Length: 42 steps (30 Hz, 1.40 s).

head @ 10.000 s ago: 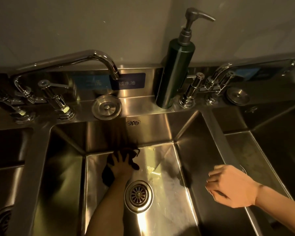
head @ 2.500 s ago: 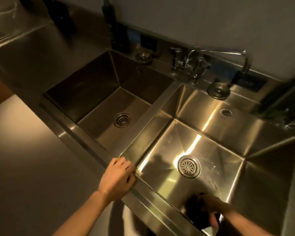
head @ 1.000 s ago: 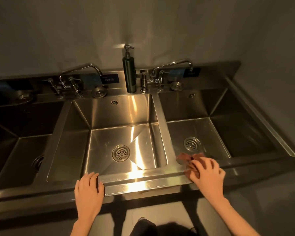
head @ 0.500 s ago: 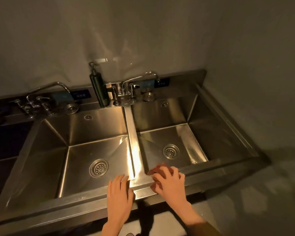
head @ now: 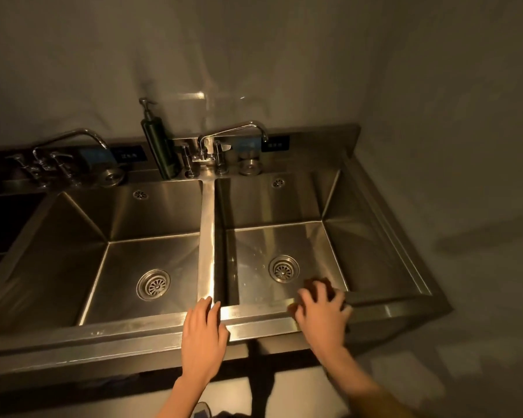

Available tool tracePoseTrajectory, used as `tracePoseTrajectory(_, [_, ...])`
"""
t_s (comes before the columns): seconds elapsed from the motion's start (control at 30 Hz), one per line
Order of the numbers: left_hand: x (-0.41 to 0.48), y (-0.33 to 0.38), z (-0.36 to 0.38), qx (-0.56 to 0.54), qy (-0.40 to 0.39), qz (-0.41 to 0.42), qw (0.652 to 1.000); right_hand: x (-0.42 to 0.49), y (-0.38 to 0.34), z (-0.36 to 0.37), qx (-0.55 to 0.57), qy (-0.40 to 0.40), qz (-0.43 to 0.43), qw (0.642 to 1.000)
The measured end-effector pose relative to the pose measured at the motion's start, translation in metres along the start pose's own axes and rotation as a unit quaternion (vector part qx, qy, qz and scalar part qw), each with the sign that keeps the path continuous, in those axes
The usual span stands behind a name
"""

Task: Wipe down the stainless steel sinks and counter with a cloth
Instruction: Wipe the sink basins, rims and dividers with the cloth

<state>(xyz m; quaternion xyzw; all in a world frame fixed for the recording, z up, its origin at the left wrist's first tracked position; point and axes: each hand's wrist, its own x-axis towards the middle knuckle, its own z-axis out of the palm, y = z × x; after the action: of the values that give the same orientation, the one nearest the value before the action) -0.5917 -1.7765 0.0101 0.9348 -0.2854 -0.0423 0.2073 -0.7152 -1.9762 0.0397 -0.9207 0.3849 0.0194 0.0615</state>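
A stainless steel unit holds a middle sink (head: 73, 257) and a right sink (head: 366, 242), split by a narrow divider (head: 206, 236). My right hand (head: 322, 315) presses a reddish-brown cloth (head: 313, 285) onto the front rim (head: 254, 315) of the right sink, fingers spread over it; most of the cloth is hidden under the hand. My left hand (head: 204, 333) lies flat and open on the front rim where the divider meets it, holding nothing.
A dark green soap dispenser (head: 157, 149) stands on the back ledge between two swivel faucets (head: 233, 137) (head: 70, 143). Each basin has a round drain (head: 283, 268) (head: 153, 284). A wall closes in on the right; a third basin edge shows at far left.
My right hand has slid the cloth to the right along the front rim of the right sink. The left hand stays near the divider. The view has shifted slightly.
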Motion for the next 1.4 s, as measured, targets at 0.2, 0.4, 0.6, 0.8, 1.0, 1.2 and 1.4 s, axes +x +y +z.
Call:
tracePoseTrajectory(0.2, [-0.003, 0.002, 0.003, 0.011, 0.026, -0.003, 1.0, -0.011, -0.038, 0.005, 0.0, -0.032, -0.191, 0.981])
tracePoseTrajectory(0.4, [-0.002, 0.02, 0.011, 0.025, 0.002, -0.005, 1.0, 0.012, 0.084, -0.003, 0.007, -0.045, -0.043, 0.998])
tracePoseTrajectory(0.6, [0.009, 0.106, 0.046, 0.007, -0.079, 0.143, 0.986, 0.034, 0.186, -0.018, 0.022, -0.02, 0.146, 0.989])
tracePoseTrajectory(0.8, [0.032, 0.177, 0.072, 0.004, -0.153, 0.25, 0.956, 0.04, 0.189, -0.011, -0.004, -0.039, 0.168, 0.985])
tracePoseTrajectory(1.0, [0.044, 0.182, 0.085, 0.032, -0.218, 0.292, 0.931, 0.057, 0.196, -0.013, 0.024, -0.053, 0.186, 0.981])
tracePoseTrajectory(1.2, [0.046, 0.184, 0.081, 0.012, -0.231, 0.282, 0.931, 0.077, 0.216, -0.009, -0.043, -0.068, 0.129, 0.988])
tracePoseTrajectory(1.4, [0.052, 0.18, 0.091, -0.037, -0.224, 0.299, 0.927, 0.119, 0.212, -0.013, -0.05, -0.084, 0.096, 0.991])
